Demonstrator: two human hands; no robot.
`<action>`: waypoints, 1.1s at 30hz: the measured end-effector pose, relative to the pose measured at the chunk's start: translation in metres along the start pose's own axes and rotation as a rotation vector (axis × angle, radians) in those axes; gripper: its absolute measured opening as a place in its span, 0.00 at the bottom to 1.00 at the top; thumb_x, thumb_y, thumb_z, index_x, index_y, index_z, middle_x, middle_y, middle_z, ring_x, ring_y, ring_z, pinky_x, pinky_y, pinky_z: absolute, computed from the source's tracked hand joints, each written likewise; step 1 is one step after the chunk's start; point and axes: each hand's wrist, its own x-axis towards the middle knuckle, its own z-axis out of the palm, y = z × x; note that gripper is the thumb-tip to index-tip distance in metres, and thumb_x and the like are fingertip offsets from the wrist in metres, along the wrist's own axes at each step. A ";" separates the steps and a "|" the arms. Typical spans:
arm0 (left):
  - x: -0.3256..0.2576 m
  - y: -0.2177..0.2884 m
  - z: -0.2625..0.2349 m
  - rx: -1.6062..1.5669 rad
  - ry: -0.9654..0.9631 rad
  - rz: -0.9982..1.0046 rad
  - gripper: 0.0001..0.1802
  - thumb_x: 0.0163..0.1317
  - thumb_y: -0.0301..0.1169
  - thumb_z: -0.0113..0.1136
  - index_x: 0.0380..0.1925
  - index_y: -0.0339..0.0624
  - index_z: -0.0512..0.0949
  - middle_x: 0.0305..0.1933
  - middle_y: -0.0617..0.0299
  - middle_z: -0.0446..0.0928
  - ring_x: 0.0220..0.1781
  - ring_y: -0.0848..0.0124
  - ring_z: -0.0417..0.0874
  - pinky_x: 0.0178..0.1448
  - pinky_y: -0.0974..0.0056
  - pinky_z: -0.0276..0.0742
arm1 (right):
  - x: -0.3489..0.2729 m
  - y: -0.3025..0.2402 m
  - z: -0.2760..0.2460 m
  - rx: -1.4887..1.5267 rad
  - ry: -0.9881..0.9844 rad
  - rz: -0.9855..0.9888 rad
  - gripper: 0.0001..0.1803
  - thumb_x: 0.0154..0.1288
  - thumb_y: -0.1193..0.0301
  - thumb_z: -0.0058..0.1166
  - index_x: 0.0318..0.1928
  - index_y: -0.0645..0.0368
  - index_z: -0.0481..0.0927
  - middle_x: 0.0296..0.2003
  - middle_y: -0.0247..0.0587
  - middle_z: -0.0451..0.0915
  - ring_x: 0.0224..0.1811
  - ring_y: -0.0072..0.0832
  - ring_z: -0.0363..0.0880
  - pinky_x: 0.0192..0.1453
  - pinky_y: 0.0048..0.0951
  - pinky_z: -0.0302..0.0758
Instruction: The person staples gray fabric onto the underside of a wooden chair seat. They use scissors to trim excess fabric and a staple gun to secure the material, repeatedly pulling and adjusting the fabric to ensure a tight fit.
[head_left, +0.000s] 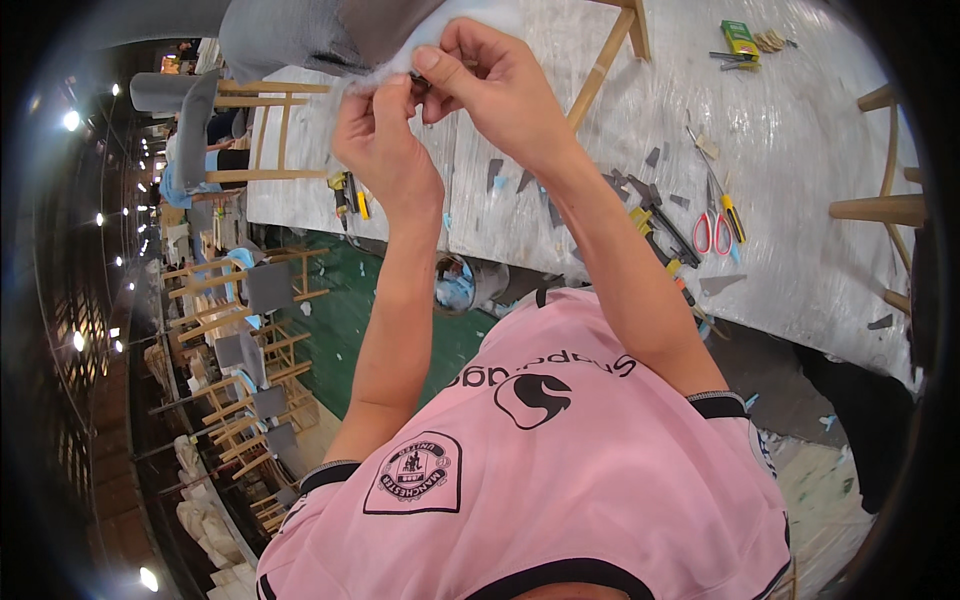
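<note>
The grey upholstered piece point(300, 40) is at the upper edge of the view, at the far side of the hands, and this edge cuts it. Its visible part is longest from left to right, but its full long axis cannot be told. Along its right-hand border there is white padding point(470, 12), which slants from the lower left to the upper right, so its upper end points away from the person. The left hand point(388, 155) has its fingers raised to the lower end of this padding; the right hand point(495, 90) comes from the right, with its thumb bent toward the same place. The fingertips of both are close together there, yet they hide the contact, so it cannot be told whether either grip is clenched on something. To the right, wooden bars point(603, 65) stand slanted. On the table point(800, 285), scissors with red handles point(713, 233) are pointing away from the person, just beside a yellow-handled tool point(735, 218); a green and yellow box point(739, 38) lies farther off.
</note>
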 end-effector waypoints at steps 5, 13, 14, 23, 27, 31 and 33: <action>-0.001 0.006 -0.003 0.343 -0.006 0.041 0.14 0.65 0.33 0.71 0.36 0.33 0.78 0.39 0.60 0.80 0.39 0.74 0.77 0.48 0.66 0.73 | 0.004 -0.006 -0.007 -0.040 0.047 0.054 0.18 0.73 0.60 0.64 0.37 0.65 0.80 0.27 0.38 0.83 0.28 0.20 0.84 0.31 0.23 0.81; 0.048 0.056 0.013 0.977 -0.318 0.743 0.36 0.56 0.38 0.79 0.64 0.43 0.75 0.71 0.42 0.70 0.75 0.53 0.70 0.78 0.52 0.61 | 0.012 -0.013 -0.027 0.067 0.239 0.087 0.27 0.66 0.52 0.69 0.39 0.70 0.85 0.30 0.41 0.85 0.25 0.21 0.84 0.30 0.25 0.85; 0.056 0.059 0.012 0.946 -0.419 0.635 0.38 0.56 0.38 0.79 0.66 0.44 0.75 0.72 0.41 0.70 0.77 0.52 0.69 0.79 0.52 0.60 | 0.015 -0.013 -0.027 0.041 0.245 0.031 0.26 0.66 0.54 0.69 0.37 0.71 0.84 0.31 0.43 0.86 0.25 0.22 0.85 0.30 0.25 0.86; 0.058 0.079 0.007 0.973 -0.553 0.521 0.37 0.63 0.32 0.74 0.70 0.36 0.71 0.70 0.49 0.75 0.72 0.60 0.74 0.78 0.56 0.64 | -0.003 -0.007 -0.019 -0.014 0.075 0.124 0.25 0.64 0.55 0.71 0.43 0.69 0.87 0.27 0.37 0.83 0.23 0.20 0.81 0.29 0.25 0.82; 0.063 0.078 0.003 0.957 -0.591 0.562 0.37 0.62 0.33 0.75 0.70 0.37 0.72 0.70 0.50 0.76 0.73 0.61 0.73 0.77 0.56 0.64 | -0.002 -0.006 -0.005 0.039 0.087 0.128 0.21 0.62 0.60 0.72 0.41 0.69 0.87 0.28 0.36 0.84 0.21 0.19 0.79 0.27 0.24 0.80; 0.069 0.076 -0.005 0.942 -0.619 0.602 0.34 0.60 0.34 0.77 0.67 0.43 0.77 0.71 0.49 0.74 0.75 0.59 0.72 0.77 0.56 0.65 | -0.001 -0.007 -0.003 -0.066 0.122 0.120 0.16 0.61 0.65 0.67 0.39 0.69 0.87 0.24 0.42 0.84 0.21 0.23 0.83 0.26 0.25 0.79; 0.077 0.079 -0.010 0.948 -0.704 0.676 0.33 0.58 0.34 0.78 0.64 0.46 0.80 0.74 0.48 0.71 0.76 0.57 0.71 0.76 0.55 0.66 | -0.002 -0.002 0.001 -0.058 0.164 0.042 0.17 0.61 0.64 0.67 0.39 0.69 0.87 0.26 0.42 0.85 0.22 0.24 0.83 0.26 0.26 0.79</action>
